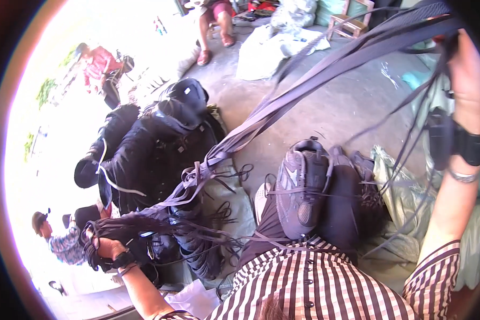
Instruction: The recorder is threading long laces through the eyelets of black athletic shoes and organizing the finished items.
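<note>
A long bundle of dark grey shoelaces (298,88) runs taut across the view, from lower left to upper right, with a knotted part near its middle. At the lower left my left hand (108,248) is closed around the gathered lower end, where many loops bunch up. My right hand (468,74), raised at the upper right, grips the other end; its fingers are partly hidden by the laces and the rim. Several loose strands hang from it. A dark grey sneaker (304,186) lies on my lap beneath the laces, with a lace across it.
Stacked black shoe parts (160,138) stand left of my legs, a white cord over them. Translucent plastic sacks (410,208) lie at the right. Ahead are a white sack (272,50), a small wooden chair (352,24) and a seated person's legs (213,26). Two other people are at the left.
</note>
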Demonstrator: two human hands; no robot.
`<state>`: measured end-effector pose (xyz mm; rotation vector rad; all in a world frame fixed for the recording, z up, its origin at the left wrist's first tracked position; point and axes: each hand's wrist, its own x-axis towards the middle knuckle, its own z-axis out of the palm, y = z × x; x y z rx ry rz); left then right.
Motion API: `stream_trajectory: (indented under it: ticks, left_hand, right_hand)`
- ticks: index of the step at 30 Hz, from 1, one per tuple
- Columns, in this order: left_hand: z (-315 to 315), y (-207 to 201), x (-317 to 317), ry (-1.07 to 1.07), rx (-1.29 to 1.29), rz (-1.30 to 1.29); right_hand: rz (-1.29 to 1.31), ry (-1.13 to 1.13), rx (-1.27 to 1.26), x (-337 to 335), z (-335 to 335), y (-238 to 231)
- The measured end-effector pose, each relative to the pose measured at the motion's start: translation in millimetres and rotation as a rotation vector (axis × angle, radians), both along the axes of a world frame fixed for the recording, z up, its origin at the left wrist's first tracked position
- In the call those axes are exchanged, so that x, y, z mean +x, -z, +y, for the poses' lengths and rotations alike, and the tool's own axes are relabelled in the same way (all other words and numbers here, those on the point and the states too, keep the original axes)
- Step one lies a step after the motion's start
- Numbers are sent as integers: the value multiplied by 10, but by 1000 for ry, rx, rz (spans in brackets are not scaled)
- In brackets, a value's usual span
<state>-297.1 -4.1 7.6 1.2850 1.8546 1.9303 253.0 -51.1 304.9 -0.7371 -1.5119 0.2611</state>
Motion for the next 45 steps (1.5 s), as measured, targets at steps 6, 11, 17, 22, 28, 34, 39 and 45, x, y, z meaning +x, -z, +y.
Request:
stream_trajectory:
  ticks: [6, 11, 17, 22, 28, 34, 39, 45]
  left_hand:
    - [-106, -55, -265, 17, 93, -53]
    - [-267, 106, 424, 528, -60, -436]
    - [-545, 105, 1449, 1130, -138, -308]
    - [-384, 983, 1519, 1079, -222, -720]
    - [-100, 817, 1329, 792, 42, -436]
    - [217, 637, 641, 477, 58, 93]
    - [376, 765, 130, 390, 91, 34]
    - [616, 1017, -637, 1, -279, 547]
  right_hand:
    - [-819, -293, -585, -1048, 662, 1390]
    - [-62, -767, -1276, -1513, 467, 1845]
    - [-252, -823, -1193, -2295, 319, 2279]
    - [-292, -757, -1136, -2075, 240, 2341]
    - [-639, -677, -990, -1178, -91, 2151]
    - [-334, -871, -1491, -271, -645, 2212]
    - [-258, -348, -1527, 314, -1291, 1727]
    - [739, -116, -626, 1898, -2597, 2297]
